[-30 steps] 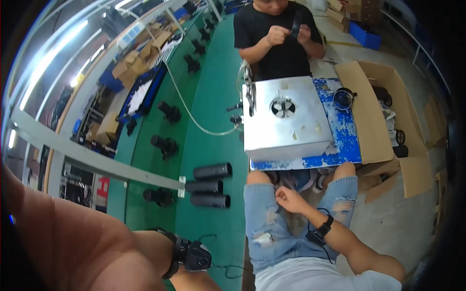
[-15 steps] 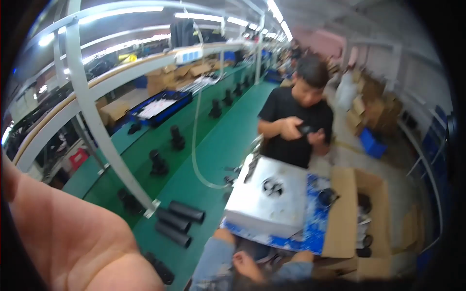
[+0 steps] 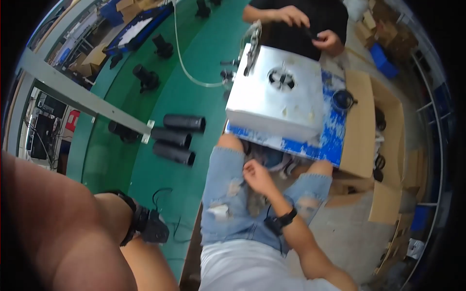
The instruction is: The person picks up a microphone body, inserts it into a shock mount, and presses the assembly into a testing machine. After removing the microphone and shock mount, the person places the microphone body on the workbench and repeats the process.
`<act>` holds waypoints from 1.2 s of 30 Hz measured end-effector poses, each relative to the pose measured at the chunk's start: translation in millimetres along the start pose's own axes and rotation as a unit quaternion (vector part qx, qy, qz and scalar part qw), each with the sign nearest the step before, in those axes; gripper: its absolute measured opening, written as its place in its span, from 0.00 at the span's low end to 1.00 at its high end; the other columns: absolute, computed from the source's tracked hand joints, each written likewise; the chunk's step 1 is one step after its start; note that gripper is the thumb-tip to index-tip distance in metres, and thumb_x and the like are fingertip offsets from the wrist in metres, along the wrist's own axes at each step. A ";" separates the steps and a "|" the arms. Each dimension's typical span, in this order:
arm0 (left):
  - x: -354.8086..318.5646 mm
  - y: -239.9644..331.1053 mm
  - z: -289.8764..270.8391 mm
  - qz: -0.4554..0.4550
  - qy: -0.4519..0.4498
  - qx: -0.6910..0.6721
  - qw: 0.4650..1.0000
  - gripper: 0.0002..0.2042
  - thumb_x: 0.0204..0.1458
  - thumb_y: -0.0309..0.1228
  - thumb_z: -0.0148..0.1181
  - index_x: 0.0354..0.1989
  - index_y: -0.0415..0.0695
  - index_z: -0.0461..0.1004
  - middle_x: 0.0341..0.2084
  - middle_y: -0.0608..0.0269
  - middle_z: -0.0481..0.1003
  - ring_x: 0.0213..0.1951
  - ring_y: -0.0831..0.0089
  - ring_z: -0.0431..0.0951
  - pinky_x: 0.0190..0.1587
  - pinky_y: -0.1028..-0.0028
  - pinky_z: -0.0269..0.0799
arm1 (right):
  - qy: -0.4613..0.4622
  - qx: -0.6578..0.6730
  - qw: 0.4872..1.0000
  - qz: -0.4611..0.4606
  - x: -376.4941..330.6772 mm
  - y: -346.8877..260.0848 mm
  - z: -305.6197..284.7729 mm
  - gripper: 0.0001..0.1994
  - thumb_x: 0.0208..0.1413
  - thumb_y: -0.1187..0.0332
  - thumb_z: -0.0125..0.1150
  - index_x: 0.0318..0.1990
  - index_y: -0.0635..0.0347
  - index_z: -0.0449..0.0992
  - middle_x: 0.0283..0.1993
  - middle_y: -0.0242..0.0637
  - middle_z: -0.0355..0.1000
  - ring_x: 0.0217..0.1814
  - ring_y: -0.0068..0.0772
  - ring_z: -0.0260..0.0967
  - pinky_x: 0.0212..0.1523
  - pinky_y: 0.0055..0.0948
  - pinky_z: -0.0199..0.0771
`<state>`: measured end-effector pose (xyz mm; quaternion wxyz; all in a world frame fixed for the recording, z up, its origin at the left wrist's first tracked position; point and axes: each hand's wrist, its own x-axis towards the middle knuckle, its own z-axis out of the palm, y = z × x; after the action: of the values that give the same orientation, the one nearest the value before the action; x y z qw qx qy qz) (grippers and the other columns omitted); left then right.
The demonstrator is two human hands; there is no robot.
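My left hand [image 3: 53,228] looms large and blurred close to the camera at the left; its fingers are hidden. A black strapped device [image 3: 148,225] is on that wrist. My right hand [image 3: 259,178] is low over my lap by the left knee, fingers curled, with nothing visible in them. The right wrist wears a black band with a device [image 3: 281,220]. Ahead of my knees, a silver metal box [image 3: 301,94] with a round opening on top stands on a worn blue-and-white surface [image 3: 332,140]. Three black tubes [image 3: 177,138] lie on the green bench to its left.
A co-worker's hands [image 3: 327,42] hold a small dark part beyond the metal box. A black ring-shaped part [image 3: 342,100] lies beside an open cardboard box [image 3: 359,140] at right. Black fittings [image 3: 145,77] stand along the green bench [image 3: 194,53], behind a metal post [image 3: 92,99].
The view has tipped downward, bringing my lap and right forearm into sight. My left hand still fills the lower left, now with its wrist device showing. The right hand stays near the knees.
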<state>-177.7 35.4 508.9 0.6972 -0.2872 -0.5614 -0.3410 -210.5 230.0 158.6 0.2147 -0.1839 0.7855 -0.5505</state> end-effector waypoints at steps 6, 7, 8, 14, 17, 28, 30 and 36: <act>0.2 13.2 -16.4 0.028 -0.031 0.047 0.998 0.19 0.54 0.37 0.45 0.54 0.47 0.68 0.53 0.53 0.65 0.55 0.55 0.65 0.54 0.55 0.62 | -0.033 0.021 0.999 0.031 -1.4 0.2 5.2 0.09 0.52 0.70 0.59 0.38 0.63 0.69 0.30 0.38 0.74 0.30 0.29 0.73 0.34 0.27 0.73; 0.0 17.3 -21.0 0.031 -0.036 0.051 0.998 0.19 0.54 0.38 0.45 0.54 0.47 0.68 0.53 0.53 0.65 0.55 0.55 0.65 0.54 0.55 0.62 | -0.020 0.024 0.999 0.031 -3.7 -3.9 0.9 0.08 0.53 0.71 0.59 0.38 0.63 0.69 0.30 0.36 0.73 0.30 0.25 0.71 0.34 0.25 0.72; 3.4 19.5 -22.0 0.034 -0.040 0.055 0.997 0.19 0.54 0.38 0.45 0.54 0.47 0.68 0.53 0.53 0.65 0.55 0.55 0.65 0.54 0.55 0.62 | -0.007 0.027 0.999 0.031 -5.0 -4.5 -4.4 0.08 0.53 0.72 0.59 0.38 0.63 0.70 0.31 0.33 0.71 0.30 0.21 0.68 0.34 0.23 0.71; -192.3 0.1 -145.4 -0.443 -0.193 0.389 0.784 0.19 0.48 0.23 0.57 0.51 0.43 0.68 0.51 0.57 0.68 0.52 0.64 0.70 0.48 0.69 0.68 | -0.029 -0.009 1.000 0.006 -5.8 -8.6 -2.0 0.09 0.53 0.71 0.60 0.39 0.64 0.70 0.31 0.35 0.71 0.30 0.23 0.68 0.34 0.23 0.71; -287.8 28.0 -245.0 -0.520 -0.173 0.484 0.682 0.19 0.48 0.24 0.57 0.51 0.40 0.67 0.51 0.52 0.68 0.53 0.58 0.69 0.52 0.64 0.67 | -0.033 0.022 0.999 0.012 -1.3 -0.4 8.0 0.09 0.53 0.71 0.59 0.39 0.64 0.70 0.31 0.37 0.73 0.30 0.26 0.71 0.33 0.26 0.72; -337.4 71.0 -300.3 -0.456 -0.302 0.696 0.465 0.28 0.56 0.41 0.47 0.64 0.43 0.57 0.63 0.47 0.55 0.66 0.49 0.52 0.66 0.53 0.47 | -0.082 0.073 0.994 0.006 10.0 31.6 -3.7 0.07 0.58 0.72 0.53 0.43 0.61 0.68 0.32 0.31 0.68 0.33 0.20 0.66 0.33 0.20 0.65; -329.9 72.0 -307.4 -0.493 -0.318 0.651 0.482 0.27 0.56 0.41 0.48 0.63 0.44 0.58 0.63 0.47 0.55 0.66 0.49 0.52 0.66 0.53 0.48 | -0.097 0.082 0.991 0.048 7.0 19.4 -2.3 0.05 0.58 0.75 0.52 0.41 0.63 0.66 0.32 0.32 0.67 0.33 0.21 0.65 0.36 0.20 0.66; -251.3 91.9 -446.2 -0.458 -0.273 0.766 0.360 0.24 0.46 0.37 0.57 0.52 0.42 0.67 0.59 0.46 0.59 0.61 0.48 0.58 0.56 0.53 0.63 | -0.114 0.051 0.989 0.072 0.1 37.6 -7.4 0.05 0.58 0.75 0.52 0.41 0.62 0.67 0.31 0.31 0.67 0.34 0.21 0.65 0.36 0.20 0.65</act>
<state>123.1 -220.3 170.0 0.1611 0.5948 -0.7848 0.0659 -216.6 248.1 125.3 0.3514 -0.1770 0.7379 -0.5484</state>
